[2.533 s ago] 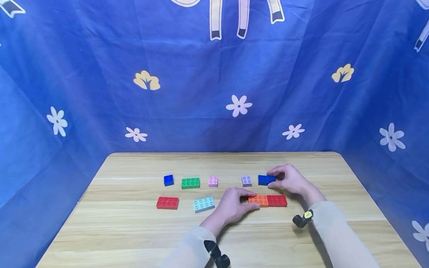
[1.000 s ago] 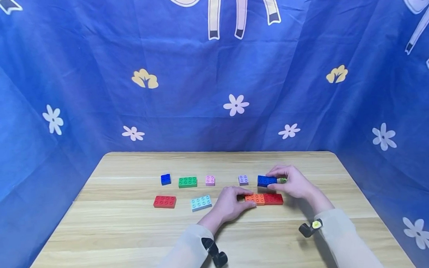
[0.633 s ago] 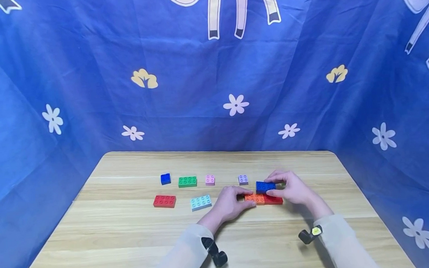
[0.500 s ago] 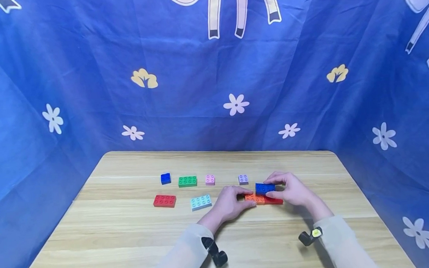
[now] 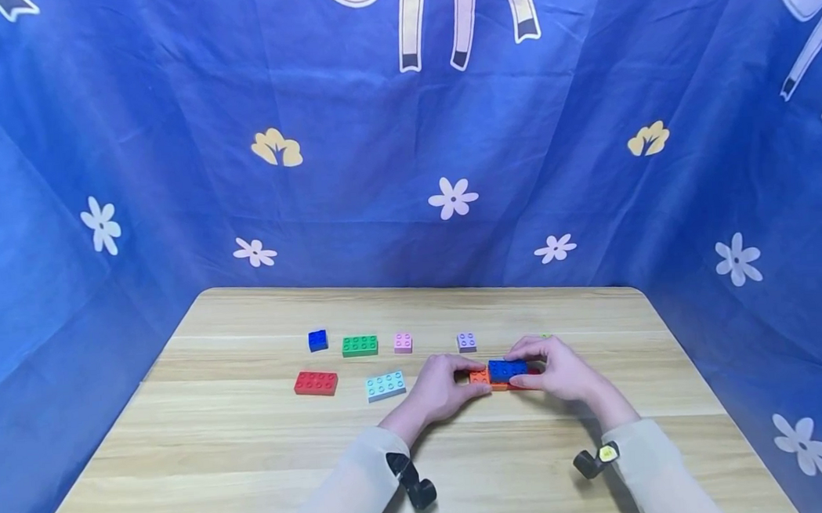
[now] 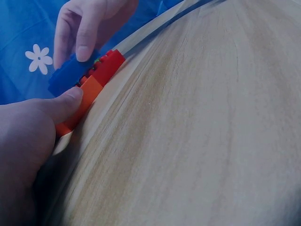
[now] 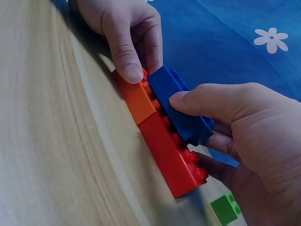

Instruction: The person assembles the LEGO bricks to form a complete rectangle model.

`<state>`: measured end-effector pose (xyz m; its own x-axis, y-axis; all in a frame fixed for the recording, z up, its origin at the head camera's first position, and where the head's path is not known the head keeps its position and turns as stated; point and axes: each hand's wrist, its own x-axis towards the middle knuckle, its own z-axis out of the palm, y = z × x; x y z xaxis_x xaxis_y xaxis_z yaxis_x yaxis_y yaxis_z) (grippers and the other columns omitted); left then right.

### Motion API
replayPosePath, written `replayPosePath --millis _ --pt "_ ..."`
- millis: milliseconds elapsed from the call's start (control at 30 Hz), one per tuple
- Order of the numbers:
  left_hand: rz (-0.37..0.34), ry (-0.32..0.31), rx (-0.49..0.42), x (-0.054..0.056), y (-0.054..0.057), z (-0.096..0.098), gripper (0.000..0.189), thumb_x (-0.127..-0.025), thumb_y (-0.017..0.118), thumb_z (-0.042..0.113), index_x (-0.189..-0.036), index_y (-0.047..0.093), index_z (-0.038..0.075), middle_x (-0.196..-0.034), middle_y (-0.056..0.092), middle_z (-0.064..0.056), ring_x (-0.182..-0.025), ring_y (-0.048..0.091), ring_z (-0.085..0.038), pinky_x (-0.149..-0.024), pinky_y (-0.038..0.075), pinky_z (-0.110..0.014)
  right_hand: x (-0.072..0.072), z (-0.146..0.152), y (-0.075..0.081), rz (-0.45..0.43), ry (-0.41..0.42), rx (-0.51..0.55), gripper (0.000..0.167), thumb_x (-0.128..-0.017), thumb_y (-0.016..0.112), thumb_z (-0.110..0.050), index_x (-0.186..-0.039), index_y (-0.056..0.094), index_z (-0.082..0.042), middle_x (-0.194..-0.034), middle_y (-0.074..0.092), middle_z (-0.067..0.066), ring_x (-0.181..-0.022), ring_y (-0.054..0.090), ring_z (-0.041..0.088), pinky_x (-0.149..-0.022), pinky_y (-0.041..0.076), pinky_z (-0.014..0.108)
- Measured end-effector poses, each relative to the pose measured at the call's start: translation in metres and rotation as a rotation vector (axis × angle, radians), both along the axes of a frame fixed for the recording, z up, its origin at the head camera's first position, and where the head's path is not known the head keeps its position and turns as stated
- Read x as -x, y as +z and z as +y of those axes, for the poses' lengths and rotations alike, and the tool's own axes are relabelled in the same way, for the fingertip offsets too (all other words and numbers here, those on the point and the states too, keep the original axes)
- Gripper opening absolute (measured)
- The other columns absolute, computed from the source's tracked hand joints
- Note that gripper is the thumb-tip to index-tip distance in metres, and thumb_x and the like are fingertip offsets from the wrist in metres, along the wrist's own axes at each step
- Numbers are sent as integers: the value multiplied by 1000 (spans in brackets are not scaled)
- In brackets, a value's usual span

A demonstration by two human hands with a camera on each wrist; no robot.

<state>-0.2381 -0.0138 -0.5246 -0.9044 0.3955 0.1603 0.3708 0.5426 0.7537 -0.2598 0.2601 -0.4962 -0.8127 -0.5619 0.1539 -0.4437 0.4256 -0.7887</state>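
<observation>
In the head view my left hand [image 5: 435, 390] pinches an orange toy building brick [image 7: 134, 101] between thumb and fingers. A red brick [image 7: 167, 153] lies end to end with it on the table. My right hand [image 5: 561, 370] grips a dark blue brick [image 5: 507, 371] by its long sides, thumb on the near face. That blue brick is over the seam of the orange and red ones, and their studs show below its lower edge in the right wrist view. Fingers hide part of the red brick in the head view.
On the wooden table [image 5: 254, 470], a small blue brick [image 5: 318, 341], green brick [image 5: 360, 346], pink brick [image 5: 403, 343] and lilac brick [image 5: 466, 342] form a back row. Nearer lie another red brick [image 5: 316, 383] and a light-blue brick [image 5: 386, 386]. A lime-green brick [image 7: 225, 209] sits behind my right hand.
My right hand has lifted the dark blue brick from the back row and brought it forward and slightly left, over the orange-red seam. The left hand keeps its hold on the orange brick.
</observation>
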Motion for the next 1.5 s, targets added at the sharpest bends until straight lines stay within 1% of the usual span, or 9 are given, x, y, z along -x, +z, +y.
replayPosePath --millis 200,433,633,800,900,1033,1133,1333,1500 --pt "-4 0 -2 -1 1 1 42 -90 87 42 -126 79 21 -123 76 5 -121 66 -18 -107 49 -39 -1 2 -2 22 11 -10 33 -89 89 -18 -121 81 -15 -116 73 -2 -110 66 22 -98 52 32" --pt "-3 0 -1 0 0 2 43 -90 86 44 -125 80 21 -121 76 5 -119 67 -17 -105 51 -38 -2 3 -1 6 26 -6 34 -88 90 -19 -120 81 -16 -117 72 -3 -110 66 21 -97 54 32" --pt "-15 -12 -8 2 0 1 43 -89 87 43 -124 80 19 -121 76 3 -119 67 -19 -105 50 -39 -3 2 -2 49 36 -14 33 -89 89 -18 -120 81 -13 -115 73 -2 -108 66 22 -97 53 32" --pt "-14 -23 0 3 4 5 51 -88 87 48 -127 78 17 -123 75 3 -119 66 -18 -105 50 -39 -2 1 -4 50 36 -14 33 -89 89 -17 -121 81 -13 -114 73 -3 -108 65 20 -97 52 30" --pt "-9 -45 -30 3 8 11 56 -90 83 52 -132 76 16 -126 74 3 -119 65 -16 -104 50 -37 -2 1 -4 36 31 -4 33 -88 89 -18 -120 81 -13 -112 73 -5 -108 65 19 -97 52 30" --pt "-8 -55 -92 3 8 18 48 -95 80 46 -131 76 15 -123 75 4 -117 66 -13 -103 51 -35 -3 1 -4 19 29 18 34 -88 89 -20 -120 81 -13 -113 74 -4 -110 66 20 -97 53 30" --pt "-21 -40 -118 3 6 20 41 -95 81 40 -128 78 14 -119 76 5 -114 67 -11 -100 53 -33 -4 2 -7 5 3 34 33 -90 88 -20 -120 81 -12 -115 74 -2 -111 66 22 -98 53 30" --pt "-43 -25 -115 5 4 20 41 -94 82 42 -126 79 17 -119 76 6 -116 66 -12 -102 51 -34 -5 5 -12 -54 -108 51 32 -88 89 -20 -118 82 -12 -118 75 1 -113 66 24 -100 51 31" --pt "-52 -35 -97 7 5 20 39 -94 82 42 -126 80 19 -118 76 7 -112 65 -9 -98 52 -32 -5 7 -14 -68 -120 59 34 -87 90 -20 -119 82 -10 -116 76 2 -111 67 26 -99 52 32"
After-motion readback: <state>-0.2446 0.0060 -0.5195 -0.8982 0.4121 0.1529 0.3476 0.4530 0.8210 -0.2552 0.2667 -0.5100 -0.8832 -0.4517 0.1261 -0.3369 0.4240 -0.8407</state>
